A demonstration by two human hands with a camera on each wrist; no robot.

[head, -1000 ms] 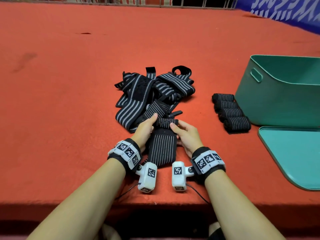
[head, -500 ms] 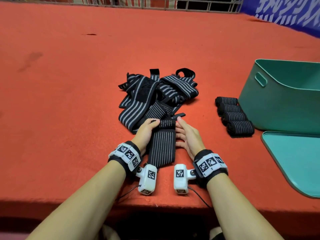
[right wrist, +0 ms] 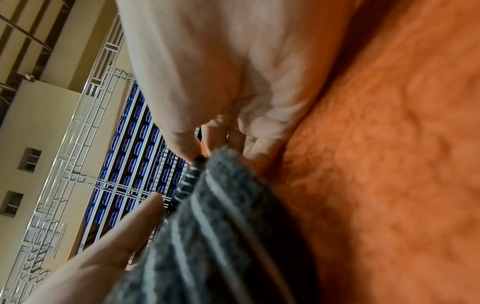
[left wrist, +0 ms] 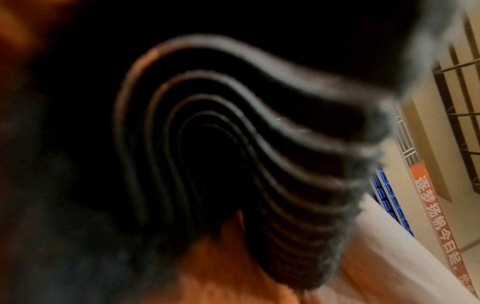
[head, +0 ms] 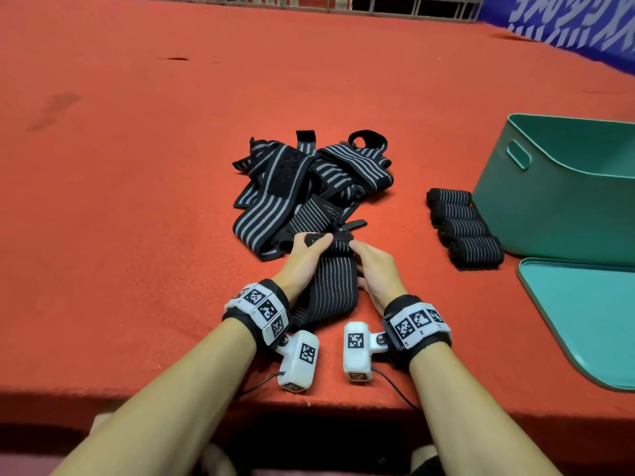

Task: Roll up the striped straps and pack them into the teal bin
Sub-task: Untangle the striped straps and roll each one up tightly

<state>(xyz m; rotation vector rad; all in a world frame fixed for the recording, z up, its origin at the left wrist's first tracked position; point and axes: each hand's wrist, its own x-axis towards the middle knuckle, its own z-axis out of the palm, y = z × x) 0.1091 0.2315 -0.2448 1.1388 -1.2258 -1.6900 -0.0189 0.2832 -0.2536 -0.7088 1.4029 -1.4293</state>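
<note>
A black strap with thin grey stripes [head: 335, 286] lies flat between my hands on the red table, its far end curled into a small roll. My left hand [head: 304, 257] grips the roll's left end, thumb on top. My right hand [head: 372, 266] pinches its right end. The left wrist view is filled by the strap's curved underside [left wrist: 233, 154]. In the right wrist view the strap's striped edge [right wrist: 207, 216] runs up to my fingertips [right wrist: 182, 148]. A heap of loose striped straps [head: 305, 187] lies just beyond. The teal bin [head: 563, 187] stands at the right.
Several rolled straps [head: 464, 226] lie in a row against the bin's left wall. A teal lid [head: 591, 314] lies flat in front of the bin. The table's near edge [head: 326, 407] runs just behind my wrists. Red table surface stretches to the left and far side.
Both hands drew slightly closer together on the strap's rolled end, and my left thumb came over the top of the roll. The flat tail lies a little more slanted.
</note>
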